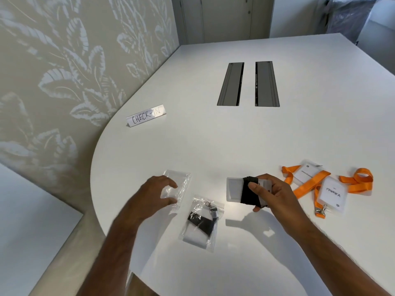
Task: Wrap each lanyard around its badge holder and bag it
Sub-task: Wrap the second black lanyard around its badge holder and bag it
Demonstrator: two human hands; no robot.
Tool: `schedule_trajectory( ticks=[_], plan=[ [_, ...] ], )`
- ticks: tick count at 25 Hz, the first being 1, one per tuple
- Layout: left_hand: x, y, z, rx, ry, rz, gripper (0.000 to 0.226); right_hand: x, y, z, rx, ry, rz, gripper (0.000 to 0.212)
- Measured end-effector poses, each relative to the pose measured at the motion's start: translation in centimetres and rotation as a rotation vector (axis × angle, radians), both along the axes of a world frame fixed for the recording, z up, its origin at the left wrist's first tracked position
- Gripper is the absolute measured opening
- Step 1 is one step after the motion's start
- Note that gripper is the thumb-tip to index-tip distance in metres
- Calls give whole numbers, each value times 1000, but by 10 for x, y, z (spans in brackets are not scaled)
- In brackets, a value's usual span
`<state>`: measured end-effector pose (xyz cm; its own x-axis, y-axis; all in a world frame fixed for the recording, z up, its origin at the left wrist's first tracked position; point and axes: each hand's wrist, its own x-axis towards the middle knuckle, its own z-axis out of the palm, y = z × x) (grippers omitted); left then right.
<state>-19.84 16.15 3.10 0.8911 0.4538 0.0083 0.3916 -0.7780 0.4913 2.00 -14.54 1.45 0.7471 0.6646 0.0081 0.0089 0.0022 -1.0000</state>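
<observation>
My right hand (269,194) holds a clear badge holder (234,190) with a black lanyard wound around its middle, a little above the white table (213,142). My left hand (159,194) hovers with fingers spread over an empty clear plastic bag (181,181) lying flat at the left; whether the fingertips touch it I cannot tell. Between my hands lies a sealed bag (202,224) holding a badge wrapped in black lanyard. To the right lie two badge holders (333,194) with loose orange lanyards (310,182).
A folded paper sign reading CHECK-IN (146,115) stands at the left back. Two dark cable slots (249,84) sit in the table's middle. The table's curved edge runs close to my left arm, with a patterned wall beyond it.
</observation>
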Motion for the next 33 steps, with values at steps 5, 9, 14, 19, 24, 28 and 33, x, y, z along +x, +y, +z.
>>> schedule_trajectory(
  ticks=[5, 9, 14, 19, 24, 28, 33],
  plan=[
    [-28, 28, -9, -85, 107, 60, 39, -9, 4, -2, -13, -7, 33, 13],
    [-32, 25, -21, -54, 61, 59, 25, -13, 6, -3, -25, -23, 52, 14],
    [-30, 23, -24, -8, 17, 74, 11, -15, 3, -3, -37, -39, 64, 18],
    [-27, 19, -19, 85, 18, 38, 3, -16, 3, -2, -43, -43, 72, 18],
    [-28, 16, -15, 158, 20, -23, 9, -16, 3, -2, -46, -49, 80, 15],
    [-23, 16, -11, 265, 52, -61, 13, -17, 4, -1, -47, -47, 78, 17],
    [-18, 9, -7, 335, 32, -31, 9, -19, 6, 0, -48, -26, 74, 21]
  ],
)
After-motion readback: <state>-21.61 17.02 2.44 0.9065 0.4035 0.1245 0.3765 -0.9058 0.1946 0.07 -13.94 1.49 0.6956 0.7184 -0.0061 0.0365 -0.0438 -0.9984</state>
